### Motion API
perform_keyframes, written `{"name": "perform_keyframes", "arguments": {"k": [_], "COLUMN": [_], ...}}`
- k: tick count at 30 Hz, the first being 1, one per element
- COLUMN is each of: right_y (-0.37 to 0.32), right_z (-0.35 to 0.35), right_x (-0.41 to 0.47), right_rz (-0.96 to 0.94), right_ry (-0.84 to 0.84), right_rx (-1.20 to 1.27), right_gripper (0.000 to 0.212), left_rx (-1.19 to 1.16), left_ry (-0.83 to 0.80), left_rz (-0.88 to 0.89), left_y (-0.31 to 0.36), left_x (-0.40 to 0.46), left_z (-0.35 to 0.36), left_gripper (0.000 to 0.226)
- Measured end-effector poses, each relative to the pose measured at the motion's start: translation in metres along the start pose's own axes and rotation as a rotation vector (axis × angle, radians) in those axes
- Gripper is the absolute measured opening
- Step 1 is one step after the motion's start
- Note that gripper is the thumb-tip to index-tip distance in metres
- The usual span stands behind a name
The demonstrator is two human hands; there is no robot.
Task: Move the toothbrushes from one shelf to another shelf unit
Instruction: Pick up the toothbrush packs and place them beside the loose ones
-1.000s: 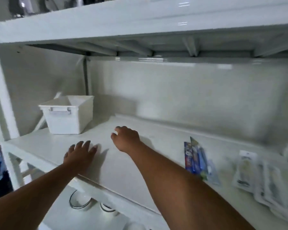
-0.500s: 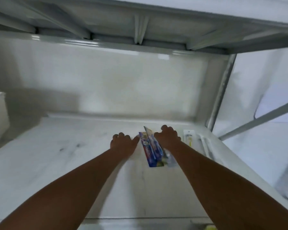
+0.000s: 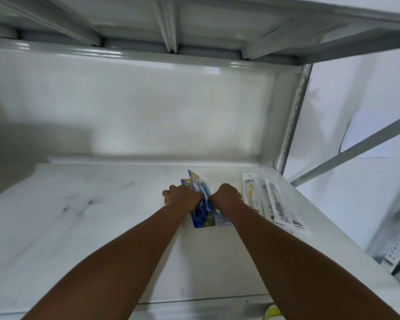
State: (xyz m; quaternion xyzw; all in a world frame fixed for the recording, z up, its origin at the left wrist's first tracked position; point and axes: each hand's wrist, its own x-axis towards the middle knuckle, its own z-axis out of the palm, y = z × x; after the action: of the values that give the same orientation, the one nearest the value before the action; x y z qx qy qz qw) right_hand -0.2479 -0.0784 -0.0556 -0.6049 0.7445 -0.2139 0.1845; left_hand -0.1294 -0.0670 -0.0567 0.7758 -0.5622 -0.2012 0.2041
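A small pile of blue toothbrush packs (image 3: 202, 218) lies on the white shelf (image 3: 79, 218), right of its middle. My left hand (image 3: 183, 197) is curled over the pile's left edge and grips it. My right hand (image 3: 228, 195) is curled on the pile's right side, gripping the clear pack there. Several white toothbrush packs (image 3: 273, 204) lie flat to the right, untouched, one showing a yellow brush (image 3: 251, 190).
The shelf above (image 3: 166, 26) hangs low over the work area. A metal upright (image 3: 291, 116) and a diagonal brace (image 3: 356, 146) bound the right side. A yellow object (image 3: 271, 312) peeks out below the shelf's front edge.
The view swung right, so the white bin left the frame. Both hands travelled from the shelf's left part to the blue packs and closed on them from either side.
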Motion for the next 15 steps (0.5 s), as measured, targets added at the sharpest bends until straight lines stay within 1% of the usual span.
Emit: {"name": "perform_keyframes", "arguments": {"k": [5,10,11,13,15], "right_y": [-0.001,-0.003,-0.004,-0.004,-0.002], "right_z": [0.002,-0.001,-0.002,-0.005,-0.006], "right_x": [-0.002,0.001,0.002,0.003,0.003], "right_rz": [-0.004,-0.007,-0.003,-0.012,-0.049], "right_ry": [0.041,0.035,0.039,0.037,0.024], "right_rx": [0.062,0.104,0.117,0.137,0.146], "right_gripper": [0.015,0.038,0.041,0.04,0.035], "left_rx": [-0.054,-0.126,-0.156,-0.189,-0.215], "left_ry": [0.011,0.042,0.056,0.059,0.046], "left_rz": [-0.083,-0.085,-0.077,-0.078,-0.062], "left_y": [0.009,0.018,0.02,0.022,0.023], "left_x": [0.007,0.01,0.009,0.008,0.008], "left_z": [0.003,0.008,0.007,0.006,0.005], "left_gripper": [0.042,0.035,0.028,0.003,0.015]}}
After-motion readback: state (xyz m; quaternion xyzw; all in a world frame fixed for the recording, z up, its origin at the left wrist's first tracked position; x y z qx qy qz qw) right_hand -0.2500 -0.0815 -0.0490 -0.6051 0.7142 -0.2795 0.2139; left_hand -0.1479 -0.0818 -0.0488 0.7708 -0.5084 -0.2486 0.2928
